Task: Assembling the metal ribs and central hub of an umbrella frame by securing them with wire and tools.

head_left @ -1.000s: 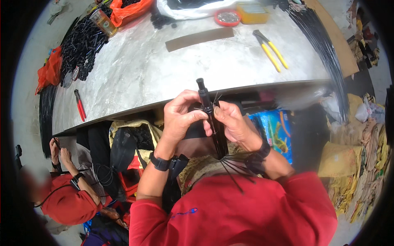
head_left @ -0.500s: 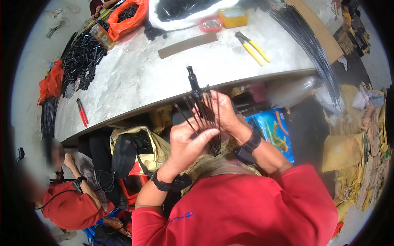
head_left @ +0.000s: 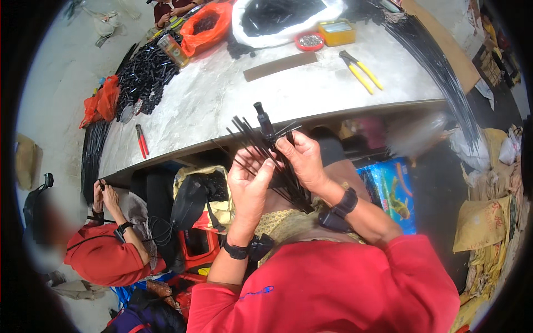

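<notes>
Both hands hold an umbrella frame, a black ridged tube (head_left: 264, 119) with thin dark ribs (head_left: 293, 195) fanned around it. The tube stands up above my fingers, and the ribs' lower ends gather over my lap. My left hand (head_left: 247, 180) closes round the ribs on the left side, thumb pointing up and inward. My right hand (head_left: 304, 161) pinches at the right of the tube's base, where short rib ends stick out. What lies exactly between my fingertips is partly hidden.
On the pale table (head_left: 189, 111) lie yellow-handled pliers (head_left: 361, 72), red-handled pliers (head_left: 141, 141) and a dark flat strip (head_left: 280, 66). Farther off are an orange bag (head_left: 206, 47), a white sack (head_left: 250, 34) and heaped black parts (head_left: 144, 77). A co-worker (head_left: 114, 244) sits at left.
My right hand has shifted to a pinch beside the tube's base. The ribs spread wider to the upper left. The view has turned, moving the table's things rightward.
</notes>
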{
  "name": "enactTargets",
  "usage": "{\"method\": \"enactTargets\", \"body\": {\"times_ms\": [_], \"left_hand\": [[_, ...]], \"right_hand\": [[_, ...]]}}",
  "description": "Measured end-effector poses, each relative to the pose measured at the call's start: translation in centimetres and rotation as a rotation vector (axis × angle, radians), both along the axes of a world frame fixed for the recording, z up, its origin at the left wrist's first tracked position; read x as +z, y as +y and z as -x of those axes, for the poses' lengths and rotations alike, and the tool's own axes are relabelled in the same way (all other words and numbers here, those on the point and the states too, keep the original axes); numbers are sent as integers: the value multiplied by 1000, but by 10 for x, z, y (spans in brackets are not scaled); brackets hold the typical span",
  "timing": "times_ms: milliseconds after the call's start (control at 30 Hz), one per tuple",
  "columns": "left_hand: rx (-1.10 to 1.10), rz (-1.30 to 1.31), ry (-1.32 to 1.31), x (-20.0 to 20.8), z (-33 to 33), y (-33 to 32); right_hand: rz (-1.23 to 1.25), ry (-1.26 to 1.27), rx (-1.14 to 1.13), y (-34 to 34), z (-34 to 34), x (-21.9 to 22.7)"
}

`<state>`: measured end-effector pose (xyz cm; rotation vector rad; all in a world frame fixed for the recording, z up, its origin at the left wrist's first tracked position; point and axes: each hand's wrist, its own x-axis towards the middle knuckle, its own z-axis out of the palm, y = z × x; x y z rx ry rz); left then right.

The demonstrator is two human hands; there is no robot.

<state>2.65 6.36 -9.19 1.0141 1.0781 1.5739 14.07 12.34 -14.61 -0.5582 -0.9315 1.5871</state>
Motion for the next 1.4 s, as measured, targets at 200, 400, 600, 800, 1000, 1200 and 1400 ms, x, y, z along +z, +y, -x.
{"method": "enactTargets", "body": {"times_ms": [200,400,600,800,1000,1200,1400], "left_hand": [[156,29,-36,6,-3,-5],[156,75,13,10,8,-3],[224,72,-5,10,8,-3],[219,76,116,10,9,1],[230,50,178,4,16,7],[85,32,175,-4,36,11],[64,27,165,-9,45,11]], "right_hand": [[-16,-29,1,-18,6,8],[-226,-200,-115,-24,8,3],[-287,-280,-72,-27,3,7],[-155,-47,-8,-23,13,-2],[-190,-50,-17,-14,16,-10],[-4,38,111,-9,14,-2],[-12,138,230,-3,23,-8]]}}
